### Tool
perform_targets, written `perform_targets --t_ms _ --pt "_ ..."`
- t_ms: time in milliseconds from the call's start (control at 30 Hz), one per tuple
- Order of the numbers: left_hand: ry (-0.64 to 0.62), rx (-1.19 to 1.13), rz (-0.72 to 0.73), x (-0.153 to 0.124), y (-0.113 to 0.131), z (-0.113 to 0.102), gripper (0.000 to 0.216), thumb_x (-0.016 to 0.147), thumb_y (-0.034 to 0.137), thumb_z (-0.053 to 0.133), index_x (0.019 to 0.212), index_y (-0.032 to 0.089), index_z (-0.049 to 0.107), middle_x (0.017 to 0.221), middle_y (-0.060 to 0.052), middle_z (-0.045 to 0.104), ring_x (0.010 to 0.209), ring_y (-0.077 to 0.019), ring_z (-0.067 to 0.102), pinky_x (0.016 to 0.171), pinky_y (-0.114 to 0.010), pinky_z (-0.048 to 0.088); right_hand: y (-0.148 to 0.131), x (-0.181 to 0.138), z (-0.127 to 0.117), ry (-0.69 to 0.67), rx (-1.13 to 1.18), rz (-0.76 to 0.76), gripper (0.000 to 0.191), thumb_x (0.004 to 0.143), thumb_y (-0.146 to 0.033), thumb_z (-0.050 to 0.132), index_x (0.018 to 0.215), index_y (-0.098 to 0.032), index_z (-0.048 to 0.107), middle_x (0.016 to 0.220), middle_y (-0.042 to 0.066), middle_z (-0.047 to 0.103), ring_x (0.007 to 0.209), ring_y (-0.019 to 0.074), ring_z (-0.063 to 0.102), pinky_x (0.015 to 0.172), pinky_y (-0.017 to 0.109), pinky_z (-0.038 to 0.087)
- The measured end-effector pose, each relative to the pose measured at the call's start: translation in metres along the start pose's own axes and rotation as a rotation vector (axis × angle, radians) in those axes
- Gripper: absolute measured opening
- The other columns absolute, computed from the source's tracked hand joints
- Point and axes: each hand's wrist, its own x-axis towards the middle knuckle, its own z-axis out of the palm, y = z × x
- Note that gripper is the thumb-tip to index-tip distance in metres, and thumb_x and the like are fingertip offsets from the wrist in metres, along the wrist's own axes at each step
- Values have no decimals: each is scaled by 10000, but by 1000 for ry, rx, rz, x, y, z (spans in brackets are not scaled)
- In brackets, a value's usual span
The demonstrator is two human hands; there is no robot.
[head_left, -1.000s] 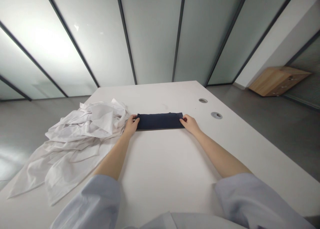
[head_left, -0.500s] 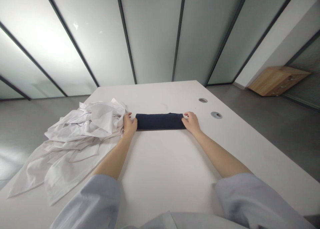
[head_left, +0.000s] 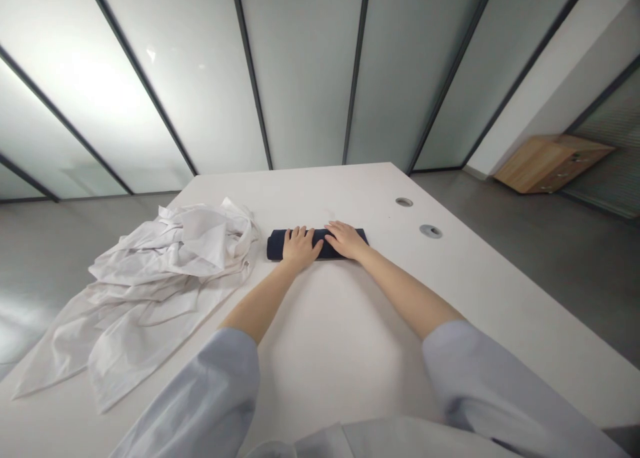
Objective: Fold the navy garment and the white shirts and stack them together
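A dark navy folded cloth lies as a narrow strip across the middle of the white table. My left hand rests flat on its middle-left part, fingers stretched out and slightly apart. My right hand lies flat on the middle-right part of the strip, fingers extended toward the left hand. Both palms press down on the cloth; only its two ends show beside the hands.
A crumpled pile of white garments covers the table's left side, close to the navy cloth's left end. Two round cable grommets sit in the table to the right. A wooden cabinet stands on the floor at far right.
Both hands left the ends of the navy cloth and moved inward onto its middle, now lying flat on top. The cloth looks slightly narrower than before.
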Motion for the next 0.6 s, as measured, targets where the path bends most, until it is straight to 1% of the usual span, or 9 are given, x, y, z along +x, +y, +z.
perform_targets --t_ms 67,133,267,367,433,500,533,600 --pt "33 -19 5 -1 -3 6 536 919 501 413 1342 196 534 1420 -162 502 1360 -350 362 1149 -541 137 -1 3 7 -52 17 -27 432 980 -329 387 1330 -147 562 1386 126 555 1297 241 475 1093 387 329" --pt "47 -41 12 -2 -8 8 552 910 523 424 1349 205 529 1420 -153 503 1363 -343 359 1155 -526 132 -1 3 11 -65 33 -31 434 987 -335 372 1329 -145 560 1359 126 577 1266 233 504 1079 371 345" --pt "54 -50 -35 0 -25 2 584 886 575 454 1317 193 552 1410 -164 508 1377 -361 338 1153 -528 147 -12 -9 10 -56 8 73 476 994 -379 336 1365 -147 523 1381 139 552 1258 269 502 1053 399 357" --pt "76 -46 -146 0 -40 -5 675 833 632 520 1327 174 538 1444 -198 460 1387 -398 318 1134 -544 190 -33 -26 4 -76 -46 161 557 975 -472 352 1411 -146 469 1387 176 533 1249 332 490 1025 466 359" --pt "91 -62 -252 -1 -49 -7 821 765 684 578 1371 136 490 1466 -242 415 1388 -435 302 1118 -565 211 -47 -38 -2 -104 -75 174 639 936 -562 397 1401 -130 476 1343 210 555 1224 367 498 1024 503 344" --pt "108 -105 -351 -3 -59 -6 925 731 702 606 1398 82 441 1466 -285 391 1393 -452 287 1113 -572 223 -59 -45 -7 -116 -103 154 694 895 -609 449 1364 -101 510 1334 241 547 1241 391 476 1059 532 298" --pt "125 -141 -385 -4 -63 -5 920 748 690 595 1401 64 428 1465 -292 389 1400 -442 283 1118 -562 225 -64 -46 -9 -112 -112 130 714 877 -616 478 1361 -91 513 1369 250 514 1279 400 439 1083 541 267" --pt "180 -250 -411 -6 -73 -4 802 829 625 529 1397 69 425 1466 -265 408 1414 -386 292 1137 -517 231 -70 -45 -11 -105 -108 59 763 845 -615 535 1412 -108 465 1485 238 390 1372 407 322 1118 553 215"
